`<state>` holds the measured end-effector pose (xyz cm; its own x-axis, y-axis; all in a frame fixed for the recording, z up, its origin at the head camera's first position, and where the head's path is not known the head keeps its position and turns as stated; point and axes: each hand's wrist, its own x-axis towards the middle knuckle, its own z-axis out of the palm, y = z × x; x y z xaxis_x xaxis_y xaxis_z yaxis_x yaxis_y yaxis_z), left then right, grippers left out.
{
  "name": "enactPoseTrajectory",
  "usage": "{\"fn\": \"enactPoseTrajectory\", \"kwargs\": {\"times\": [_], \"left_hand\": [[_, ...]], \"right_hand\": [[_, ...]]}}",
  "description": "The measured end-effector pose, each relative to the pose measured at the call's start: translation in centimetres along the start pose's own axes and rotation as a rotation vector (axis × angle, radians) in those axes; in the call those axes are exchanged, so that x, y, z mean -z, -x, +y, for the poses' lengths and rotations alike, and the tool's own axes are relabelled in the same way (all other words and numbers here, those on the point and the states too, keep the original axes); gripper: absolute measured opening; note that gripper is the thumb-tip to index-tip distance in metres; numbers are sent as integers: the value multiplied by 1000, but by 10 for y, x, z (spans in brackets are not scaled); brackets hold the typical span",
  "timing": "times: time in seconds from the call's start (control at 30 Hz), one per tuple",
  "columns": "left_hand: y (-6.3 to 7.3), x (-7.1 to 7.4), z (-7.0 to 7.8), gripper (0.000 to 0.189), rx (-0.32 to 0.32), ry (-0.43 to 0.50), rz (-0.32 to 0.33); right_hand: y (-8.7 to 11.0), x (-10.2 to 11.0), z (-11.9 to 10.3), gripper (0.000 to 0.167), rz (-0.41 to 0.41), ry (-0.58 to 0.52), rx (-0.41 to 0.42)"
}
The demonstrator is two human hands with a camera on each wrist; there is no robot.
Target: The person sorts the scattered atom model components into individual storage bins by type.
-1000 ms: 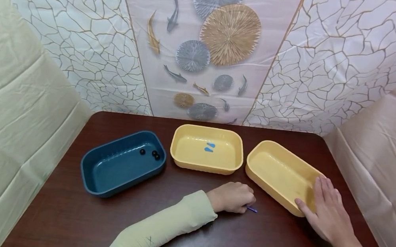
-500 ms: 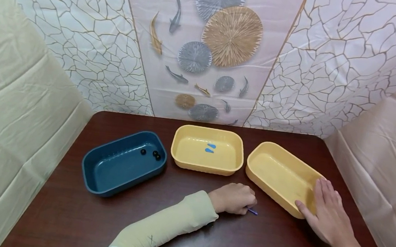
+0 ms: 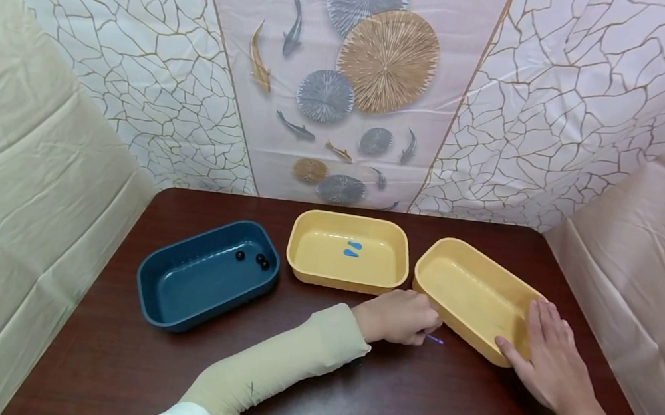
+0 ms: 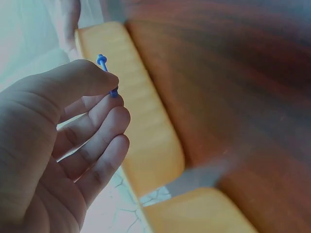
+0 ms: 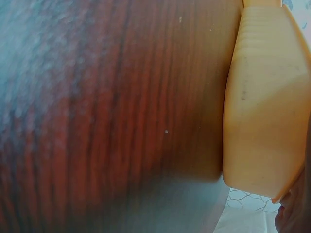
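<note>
My left hand (image 3: 403,316) pinches a small blue-purple rod with knobbed ends (image 4: 102,62) between thumb and index finger, its other fingers loosely bent. In the head view the rod's tip pokes out past the fingers, over the table just in front of the right yellow tray (image 3: 456,323). The rod's lower part is hidden by the fingertips. My right hand (image 3: 554,366) rests on the near right end of that tray, fingers straight over the rim. In the right wrist view only the tray's outer wall (image 5: 267,107) and a bit of the hand (image 5: 287,213) show.
The middle yellow tray (image 3: 316,256) has two flat blue drop-shaped pieces (image 3: 351,253). At the left, a dark blue tray (image 3: 192,287) holds a few small black round pieces (image 3: 240,255). Patterned cloth hangs behind the brown table (image 3: 410,402), with plain cloth at both sides.
My left hand has shifted slightly up and to the right with the rod, closer to the right yellow tray. The right hand and the trays stay where they were.
</note>
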<state>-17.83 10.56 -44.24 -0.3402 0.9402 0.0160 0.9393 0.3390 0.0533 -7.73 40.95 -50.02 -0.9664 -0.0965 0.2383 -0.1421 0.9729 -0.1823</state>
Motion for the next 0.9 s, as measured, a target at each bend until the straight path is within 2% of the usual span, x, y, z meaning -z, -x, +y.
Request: {"fn": "enactPoseTrajectory", "kwargs": {"times": [0.2,0.47,0.67,0.9], "left_hand": [[-8,17,-7,20,-5,-9,20],[-25,34,-16,19,24,-18,15],[-41,38,-24,31,66,23,16],[-64,31,-34,40,80,36,46]], "right_hand": [[1,1,1,93,6,4,-3],[2,0,0,94,3,7,-7],[2,0,-1,95,-23,11,-18],[0,1,0,94,2,11,3]]}}
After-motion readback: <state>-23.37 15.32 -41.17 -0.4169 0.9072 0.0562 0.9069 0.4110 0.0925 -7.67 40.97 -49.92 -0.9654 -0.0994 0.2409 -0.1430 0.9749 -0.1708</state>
